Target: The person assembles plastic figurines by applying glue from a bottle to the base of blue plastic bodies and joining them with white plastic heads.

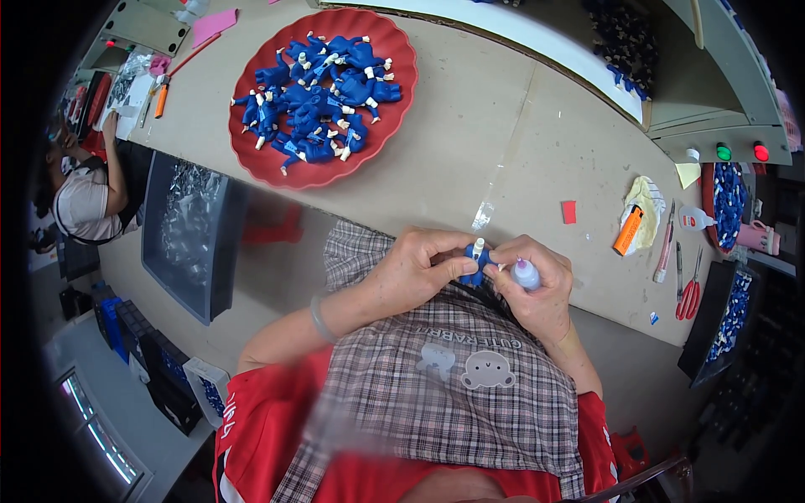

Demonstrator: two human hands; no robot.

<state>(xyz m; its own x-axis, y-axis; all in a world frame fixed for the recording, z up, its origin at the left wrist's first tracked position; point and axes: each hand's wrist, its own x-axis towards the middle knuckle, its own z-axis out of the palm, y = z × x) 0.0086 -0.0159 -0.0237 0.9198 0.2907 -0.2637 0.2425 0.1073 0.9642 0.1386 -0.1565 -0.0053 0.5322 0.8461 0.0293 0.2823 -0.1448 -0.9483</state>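
A small blue figure point(476, 275) with a cream-coloured neck or peg on top is held near the table's front edge. My left hand point(417, 267) is closed, its thumb and fingertips pinching the figure from the left. From the other side, my right hand point(543, 289) is closed too, with its fingertips against the figure. A small translucent squeeze bottle point(526, 274) with a purplish tip is tucked in that same hand, tip up. The hands hide part of the figure.
A red scalloped plate point(394, 151) bears several blue figures. At right lie an orange lighter-like tool point(628, 230) on a yellowish cloth point(651, 194), a white bottle point(694, 219) and red-handled scissors point(689, 295). A grey bin point(220, 268) stands left; a seated person point(92, 189) works beyond it.
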